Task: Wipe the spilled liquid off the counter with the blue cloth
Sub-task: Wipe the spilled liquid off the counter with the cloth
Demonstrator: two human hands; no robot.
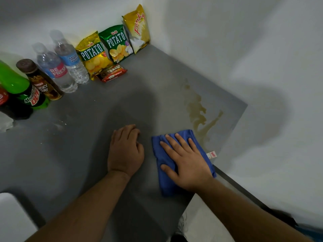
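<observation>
A yellowish-brown spill (198, 111) streaks the grey counter (104, 137) near its right edge, running down toward the cloth. The blue cloth (164, 182) lies folded on the counter just below the spill, its top corner touching the spill's lower end. My right hand (186, 165) presses flat on the cloth, fingers spread. To the left of the cloth, my left hand (125, 151) rests on the bare counter with its fingers curled under, holding nothing.
Along the back wall stand snack bags (111, 44), a chocolate bar (111, 74), two water bottles (59, 67), a brown bottle (40, 81) and a green soda bottle (21, 88). A white wall bounds the right side. The counter's front edge drops off at lower right.
</observation>
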